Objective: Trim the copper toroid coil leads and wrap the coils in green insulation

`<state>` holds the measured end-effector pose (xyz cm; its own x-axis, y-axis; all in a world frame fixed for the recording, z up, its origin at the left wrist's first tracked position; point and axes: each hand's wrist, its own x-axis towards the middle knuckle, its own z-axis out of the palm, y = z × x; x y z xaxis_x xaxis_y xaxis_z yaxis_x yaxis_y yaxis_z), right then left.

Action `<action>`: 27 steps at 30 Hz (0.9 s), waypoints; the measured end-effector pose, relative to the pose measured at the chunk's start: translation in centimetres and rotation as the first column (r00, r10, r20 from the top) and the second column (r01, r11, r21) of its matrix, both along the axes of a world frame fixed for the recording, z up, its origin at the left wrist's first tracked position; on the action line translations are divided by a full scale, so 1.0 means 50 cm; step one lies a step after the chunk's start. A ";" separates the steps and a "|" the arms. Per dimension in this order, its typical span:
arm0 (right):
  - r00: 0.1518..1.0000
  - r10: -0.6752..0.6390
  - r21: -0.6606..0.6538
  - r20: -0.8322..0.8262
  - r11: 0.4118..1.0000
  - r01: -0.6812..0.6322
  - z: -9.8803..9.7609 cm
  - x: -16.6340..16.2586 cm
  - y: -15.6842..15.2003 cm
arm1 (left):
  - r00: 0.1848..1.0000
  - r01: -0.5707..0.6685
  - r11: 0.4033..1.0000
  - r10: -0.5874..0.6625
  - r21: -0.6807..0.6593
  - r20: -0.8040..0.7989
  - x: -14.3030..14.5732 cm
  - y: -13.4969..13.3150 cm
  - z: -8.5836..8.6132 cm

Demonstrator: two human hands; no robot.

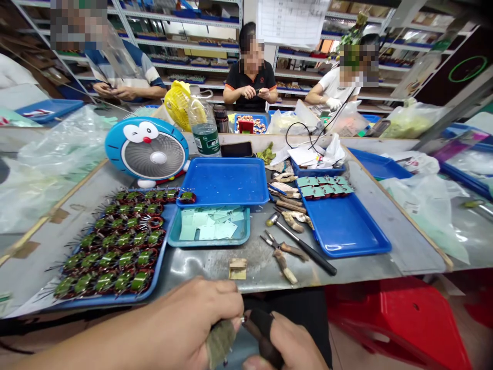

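My left hand [210, 313] is closed in a pinch at the bottom middle, over my lap. An olive-green wrap shows at its thumb. Against it my right hand [295, 341] is also closed, with dark covering over its fingers. A tiny metallic bit glints where the fingertips meet; what either hand grips is mostly hidden. Just beyond, a small tan block [238, 268] lies at the table's front edge. Pliers [283, 254] with wrapped handles and a hammer [302, 244] with a black handle lie to the right of it.
Left, a blue tray [165, 257] holds rows of green-topped wound coils [123, 239]. A teal tray [210, 242] holds pale green cards [210, 224]. Blue tray [348, 223] carries card-topped parts at right. Behind stand a fan [148, 149] and bottle [204, 128]; a red stool [400, 324] is lower right.
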<state>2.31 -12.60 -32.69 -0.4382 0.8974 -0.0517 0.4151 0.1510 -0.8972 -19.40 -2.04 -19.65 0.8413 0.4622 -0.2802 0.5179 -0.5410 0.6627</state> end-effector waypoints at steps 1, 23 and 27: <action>1.000 0.015 -0.003 -0.016 1.000 -0.015 0.000 -0.001 0.002 | 0.999 0.032 0.999 -0.032 0.002 -0.022 0.001 0.003 0.007; 0.975 0.195 -0.068 -0.106 0.977 -0.203 0.027 0.007 0.048 | 0.996 0.069 0.996 -0.066 -0.063 0.052 -0.014 0.026 -0.007; 0.978 0.165 0.120 0.125 0.976 -0.180 0.030 0.023 0.048 | 0.999 -0.004 0.997 0.007 -0.078 0.044 -0.014 0.032 -0.024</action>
<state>3.47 -10.19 -31.18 -0.5852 0.8109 0.0023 0.4703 0.3417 -0.8137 -20.10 -0.42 -20.86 0.8512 0.4453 -0.2778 0.4899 -0.4842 0.7249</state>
